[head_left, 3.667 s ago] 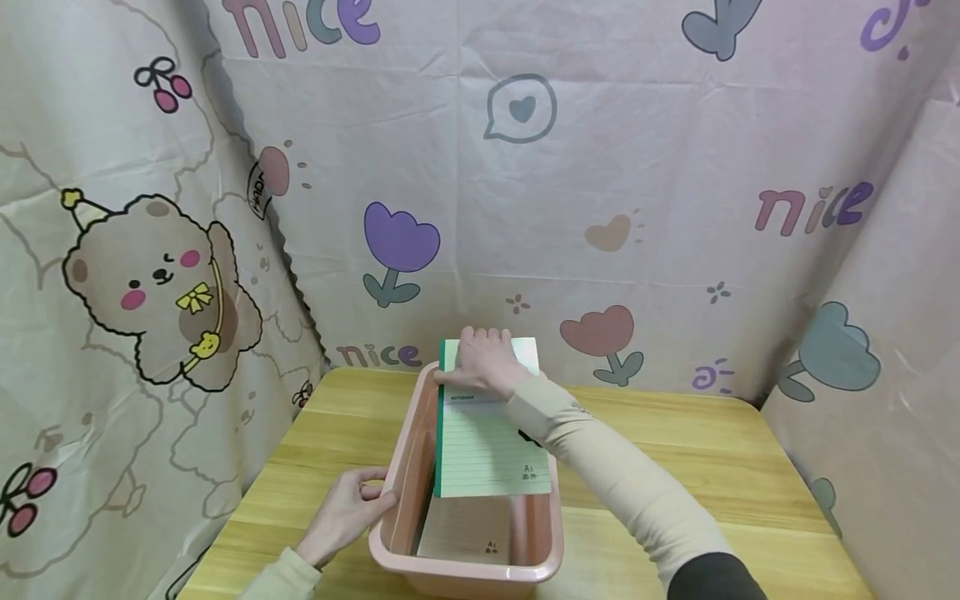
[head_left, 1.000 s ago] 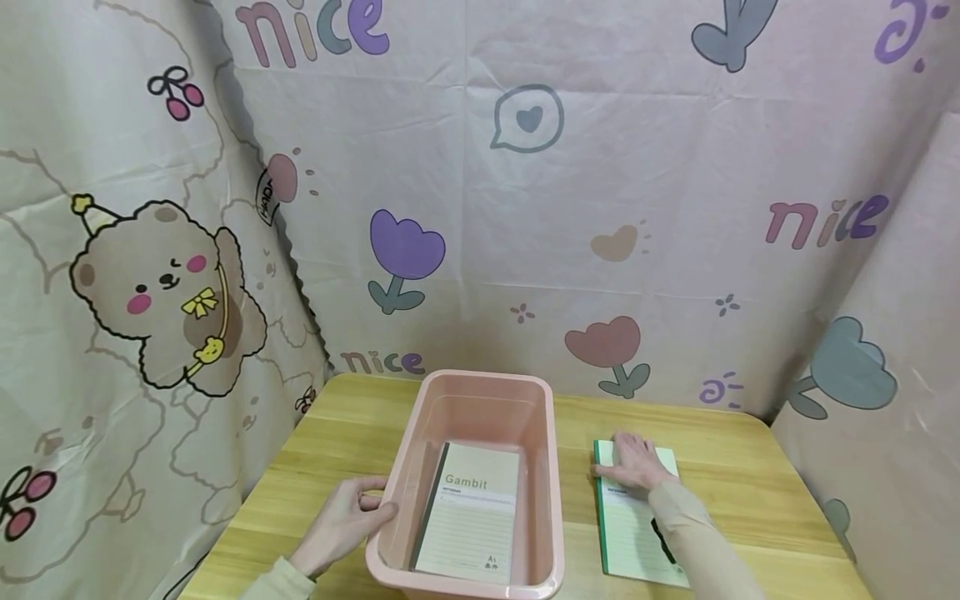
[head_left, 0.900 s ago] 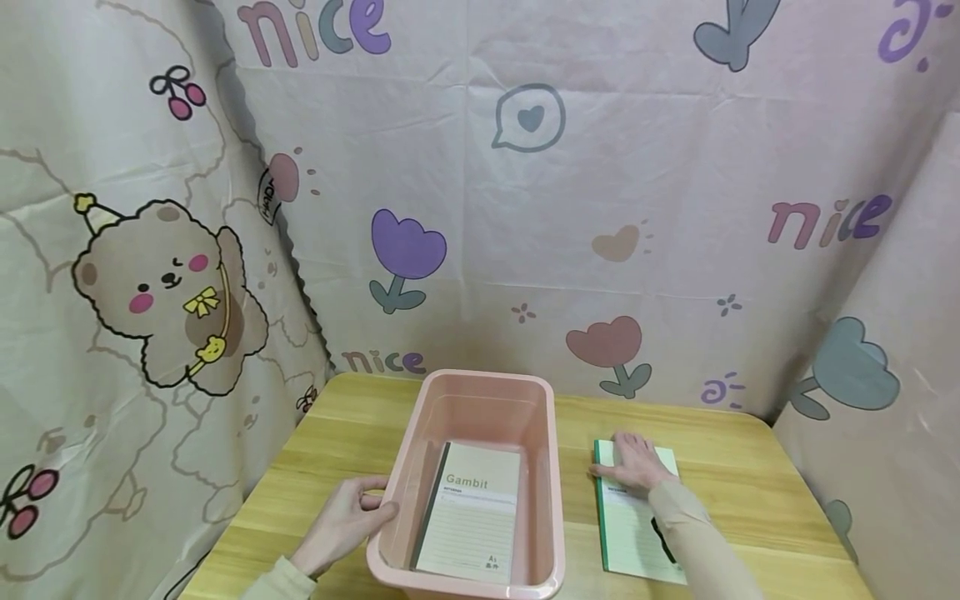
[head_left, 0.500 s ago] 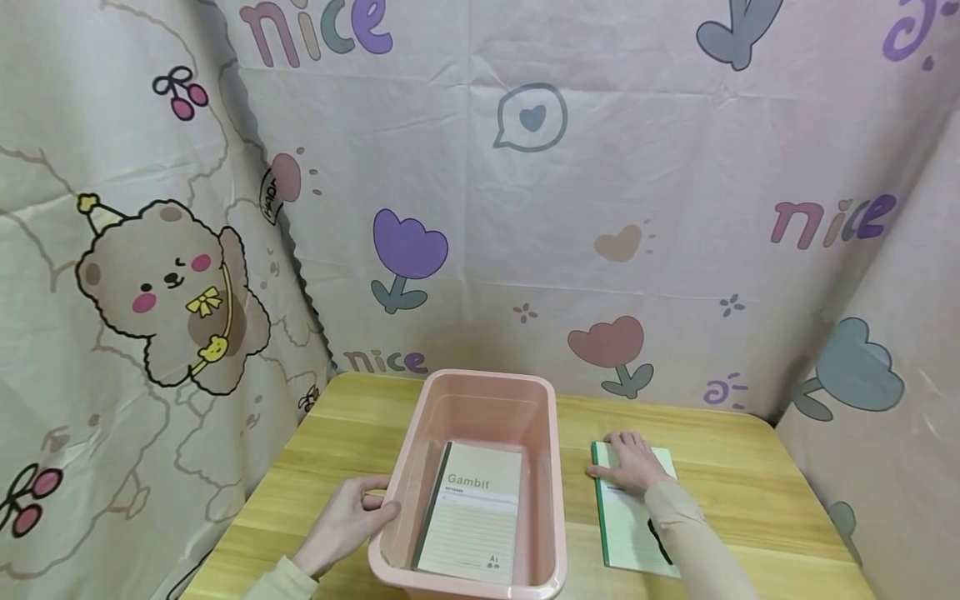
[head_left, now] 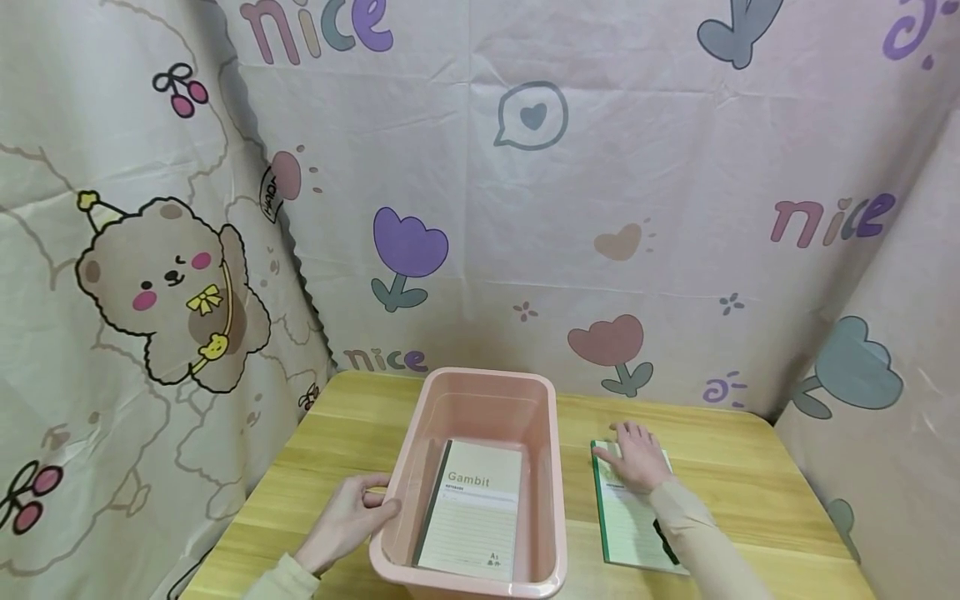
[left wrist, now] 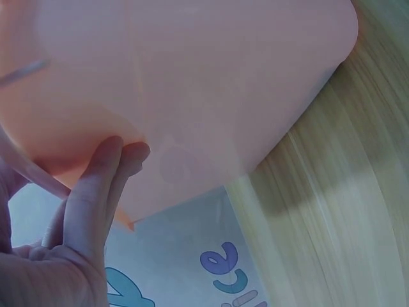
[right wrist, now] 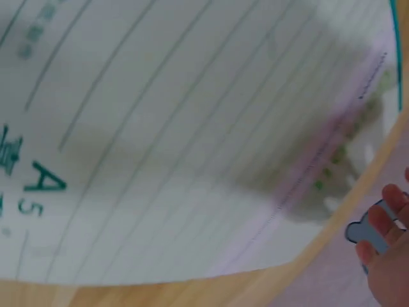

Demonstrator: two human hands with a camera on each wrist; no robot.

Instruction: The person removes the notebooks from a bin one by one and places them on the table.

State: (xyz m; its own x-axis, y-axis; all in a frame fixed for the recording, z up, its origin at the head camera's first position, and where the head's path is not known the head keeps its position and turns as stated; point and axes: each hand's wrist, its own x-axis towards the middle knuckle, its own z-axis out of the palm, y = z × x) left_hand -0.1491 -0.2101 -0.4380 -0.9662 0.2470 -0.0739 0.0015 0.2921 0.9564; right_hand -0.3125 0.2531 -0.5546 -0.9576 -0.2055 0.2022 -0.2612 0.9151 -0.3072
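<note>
My left hand grips the left rim of a pink plastic bin, with its fingers against the outer wall. Inside the bin lies a cream notebook with a dark spine and "Gambit" on its cover. To the right of the bin, a pale green notebook with a green spine lies on the table. My right hand hovers over its upper part, fingers spread and holding nothing. The right wrist view shows the lined cover of the green notebook and the fingers apart from it. The forearm hides part of that cover.
The wooden table carries the bin and the green notebook. Behind it hangs a printed curtain, with more printed cloth at the left. A thin dark cord shows by the table's left edge.
The green notebook, earlier held over the bin by my right hand, now lies on the table to the right. That hand has just let go and lifted. The left hand stays on the bin.
</note>
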